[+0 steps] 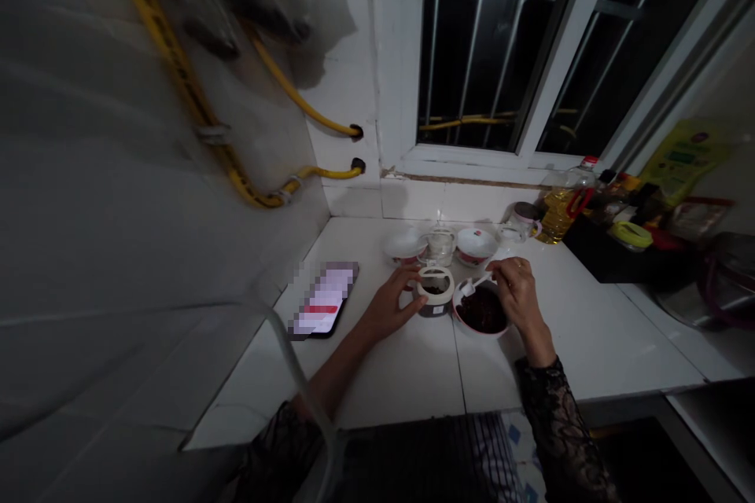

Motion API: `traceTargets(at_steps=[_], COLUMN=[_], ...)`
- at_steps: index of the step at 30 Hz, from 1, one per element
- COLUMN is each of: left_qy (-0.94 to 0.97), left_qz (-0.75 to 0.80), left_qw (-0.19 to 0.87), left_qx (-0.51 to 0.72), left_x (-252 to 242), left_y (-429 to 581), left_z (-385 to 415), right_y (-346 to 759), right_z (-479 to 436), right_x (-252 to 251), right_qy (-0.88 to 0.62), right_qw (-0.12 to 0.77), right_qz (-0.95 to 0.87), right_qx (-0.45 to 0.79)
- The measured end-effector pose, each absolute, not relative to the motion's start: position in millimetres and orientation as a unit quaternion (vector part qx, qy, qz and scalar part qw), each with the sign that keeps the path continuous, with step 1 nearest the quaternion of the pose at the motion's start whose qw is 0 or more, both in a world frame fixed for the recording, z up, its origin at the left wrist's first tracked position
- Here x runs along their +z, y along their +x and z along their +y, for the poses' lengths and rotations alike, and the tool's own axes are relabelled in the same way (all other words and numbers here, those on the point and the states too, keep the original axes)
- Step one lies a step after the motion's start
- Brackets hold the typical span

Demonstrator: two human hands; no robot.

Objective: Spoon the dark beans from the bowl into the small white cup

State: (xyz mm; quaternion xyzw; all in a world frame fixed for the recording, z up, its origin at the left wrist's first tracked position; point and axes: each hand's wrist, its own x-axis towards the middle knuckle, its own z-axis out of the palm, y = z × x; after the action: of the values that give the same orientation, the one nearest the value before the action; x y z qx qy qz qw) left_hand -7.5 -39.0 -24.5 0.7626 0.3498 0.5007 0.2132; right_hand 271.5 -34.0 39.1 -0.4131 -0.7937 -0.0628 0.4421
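Note:
My left hand [390, 305] grips a small seasoning jar [435, 306] from its left side, thumb in front and fingers at the pale rim. The jar stands upright on the counter with dark contents inside. Between the fingers of my right hand [517, 291] is a small white spoon [470, 288], held by its handle. The spoon's head is over the left part of a bowl [484, 335] with dark red contents; whether it touches them I cannot tell. The bowl sits just right of the jar.
Behind stand two white bowls [404, 242] [475, 242] with a clear glass jar [440, 244] between them. A lit phone [326, 300] lies left. An oil bottle [557, 212], a black condiment box [613, 255] and a metal pot [696, 295] are right. A pale hose [298, 373] crosses the left foreground.

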Motion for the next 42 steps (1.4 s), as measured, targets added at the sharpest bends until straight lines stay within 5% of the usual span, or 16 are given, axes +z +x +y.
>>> traceTargets(at_steps=[9,23,42], left_qy=[0.767,0.764,0.764], left_qz=[0.351,0.354,0.356], left_qw=[0.208,0.208,0.212], left_qx=[0.495,0.498,0.495], left_x=[-26,-24,-22], left_y=[-8,-8,-7], left_z=[-39,-40,-41], right_y=[262,271,268], right_z=[-32,-31,-23], right_x=[29,31,28], right_qy=[-0.43,-0.542,-0.553], right_qw=[0.318,0.419,0.501], right_qz=[-0.842,-0.659,-0.577], right_qx=[0.079,0.31,0.332])
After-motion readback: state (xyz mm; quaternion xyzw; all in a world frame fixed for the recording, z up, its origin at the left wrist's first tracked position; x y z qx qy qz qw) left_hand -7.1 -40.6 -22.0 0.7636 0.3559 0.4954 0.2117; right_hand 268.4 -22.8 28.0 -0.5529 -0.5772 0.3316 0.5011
